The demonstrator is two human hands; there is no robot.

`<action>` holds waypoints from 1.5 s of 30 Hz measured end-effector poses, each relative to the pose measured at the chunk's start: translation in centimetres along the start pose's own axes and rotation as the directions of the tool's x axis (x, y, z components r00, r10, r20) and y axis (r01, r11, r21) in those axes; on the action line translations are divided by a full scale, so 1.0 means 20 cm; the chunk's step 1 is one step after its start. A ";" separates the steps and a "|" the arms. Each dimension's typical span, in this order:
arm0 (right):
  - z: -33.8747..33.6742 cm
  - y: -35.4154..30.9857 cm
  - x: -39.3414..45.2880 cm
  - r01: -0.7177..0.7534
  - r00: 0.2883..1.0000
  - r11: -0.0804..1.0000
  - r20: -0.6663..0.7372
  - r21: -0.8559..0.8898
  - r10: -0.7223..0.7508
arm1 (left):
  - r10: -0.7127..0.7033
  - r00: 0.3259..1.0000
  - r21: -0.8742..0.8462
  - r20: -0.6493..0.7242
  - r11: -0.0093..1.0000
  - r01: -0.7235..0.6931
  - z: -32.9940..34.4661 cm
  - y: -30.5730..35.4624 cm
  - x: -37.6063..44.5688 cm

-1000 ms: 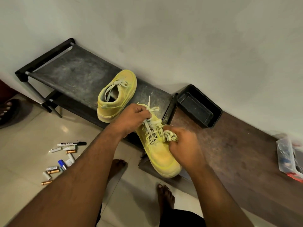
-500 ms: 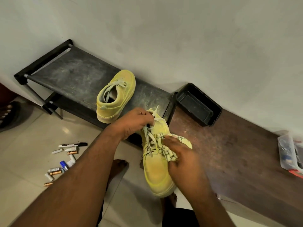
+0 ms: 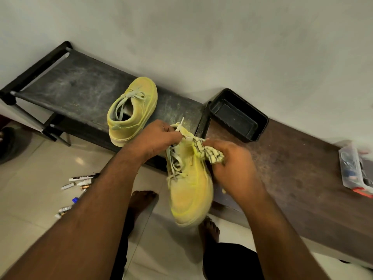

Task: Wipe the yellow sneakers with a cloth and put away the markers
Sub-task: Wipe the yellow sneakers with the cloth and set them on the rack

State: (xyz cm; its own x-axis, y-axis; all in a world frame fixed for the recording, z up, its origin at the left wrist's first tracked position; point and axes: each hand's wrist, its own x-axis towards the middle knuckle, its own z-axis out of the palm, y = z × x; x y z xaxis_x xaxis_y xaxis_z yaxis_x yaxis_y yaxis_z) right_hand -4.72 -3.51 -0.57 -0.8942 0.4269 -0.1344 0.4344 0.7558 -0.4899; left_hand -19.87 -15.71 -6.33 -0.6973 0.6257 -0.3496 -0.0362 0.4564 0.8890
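Clearly, a checked cloth [image 3: 210, 153] was bunched in the curled fingers of the right hand [image 3: 232, 164] and pressed against the outer side of a yellow sneaker [image 3: 187, 190]. That sneaker was held off the floor, toe pointing down towards the person, and its heel end was gripped by the left hand [image 3: 156, 138], whose fingers were closed around the collar and a loose lace end. The toe was blurred, so the shoe was judged to be in motion under the wiping.

Just behind the hands, the second sneaker [image 3: 132, 110] was seen lying on a dusty black rack [image 3: 70, 85], well apart from the cloth; whether it had been wiped could not be told. A black tray [image 3: 260, 118] was set beside the rack on a brown bench [image 3: 302, 178], near the wall. On the floor to the left, a marker [image 3: 83, 176] was lying among batteries [image 3: 68, 185] and other small items, partly hidden by the left forearm.

For the wiping to be done well, the heel should be kept firmly braced so that the shoe is not twisted by each stroke. The cloth is best drawn along the side in long passes, and a clean fold should be turned out as dust is picked up. The laces should be kept clear of the cloth.
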 end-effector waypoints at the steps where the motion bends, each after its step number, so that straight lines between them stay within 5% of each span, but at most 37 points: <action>1: 0.02 -0.01 -0.07 -0.007 1.000 1.000 0.025 -0.021 0.008 | -0.004 1.000 0.022 -0.021 1.000 0.005 0.00 0.00 0.00; 6: 0.18 -0.05 -0.13 0.003 0.991 0.999 0.136 -0.037 0.002 | -0.023 1.000 0.044 -0.006 0.999 0.023 -0.02 0.01 -0.02; 16: 0.16 0.00 0.31 -0.069 0.995 0.997 -0.071 0.038 0.072 | -0.076 0.997 0.005 0.027 0.997 0.076 -0.04 0.02 -0.02; 24: 0.26 -0.10 -0.10 -0.030 0.998 0.999 0.047 0.026 0.029 | -0.092 0.994 -0.077 0.057 0.992 0.096 -0.04 -0.02 0.01; 32: 0.25 -0.02 0.26 -0.067 0.984 0.989 -0.154 0.135 0.088 | -0.099 0.986 -0.049 0.134 0.993 0.106 -0.06 -0.03 0.02; 38: 0.28 -0.09 0.00 -0.025 0.999 0.993 -0.042 0.117 0.030 | -0.100 0.987 -0.007 0.125 0.995 0.101 -0.06 -0.02 0.03; 41: 0.39 -0.12 -0.07 0.022 0.996 0.993 -0.092 0.112 -0.012 | -0.102 0.987 -0.011 0.120 0.994 0.104 -0.06 -0.03 0.03; 45: 0.38 -0.05 0.16 -0.090 0.974 0.978 -0.187 0.186 0.125 | -0.096 0.983 -0.080 0.158 0.991 0.110 -0.07 -0.04 0.02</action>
State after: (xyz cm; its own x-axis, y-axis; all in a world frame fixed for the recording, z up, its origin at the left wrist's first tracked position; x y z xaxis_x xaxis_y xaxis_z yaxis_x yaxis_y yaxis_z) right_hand -8.87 -6.59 -7.06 -0.7968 0.6035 -0.0310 0.4855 0.6088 -0.6274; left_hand -21.09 -16.75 -6.71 -0.5688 0.6709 -0.4758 -0.1693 0.4706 0.8660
